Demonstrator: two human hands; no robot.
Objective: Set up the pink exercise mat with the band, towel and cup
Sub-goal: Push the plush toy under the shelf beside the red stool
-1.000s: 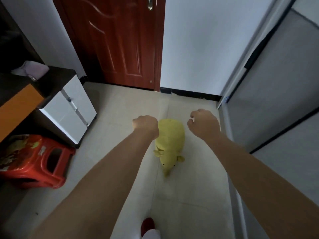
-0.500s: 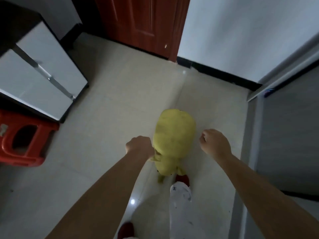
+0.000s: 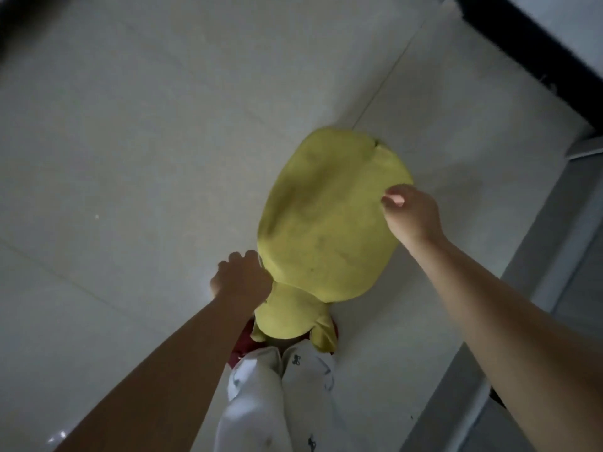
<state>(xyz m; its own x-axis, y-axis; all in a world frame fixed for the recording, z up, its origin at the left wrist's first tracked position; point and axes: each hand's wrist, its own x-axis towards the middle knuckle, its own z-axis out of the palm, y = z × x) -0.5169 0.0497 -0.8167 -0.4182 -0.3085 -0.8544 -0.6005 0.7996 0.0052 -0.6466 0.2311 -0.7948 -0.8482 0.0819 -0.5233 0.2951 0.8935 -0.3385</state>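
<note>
No pink mat, band, towel or cup is in view. A yellow plush toy [image 3: 326, 223] lies on the pale tiled floor [image 3: 130, 158] right in front of my feet. My left hand [image 3: 241, 278] is at the toy's lower left edge, fingers curled against it. Over the toy's right edge, the fingers of my right hand [image 3: 411, 213] are pinched on the fabric. Both arms stretch down from the bottom of the frame.
My legs in white trousers [image 3: 277, 386] stand just behind the toy, with a red slipper [image 3: 243, 344] showing under it. A black baseboard [image 3: 522, 37] runs along the top right. A grey door frame [image 3: 554, 256] lines the right side.
The view has tilted down and come much closer to the floor. Both hands have dropped from in front of the toy onto its two sides. The door, cabinet and red stool have left the view.
</note>
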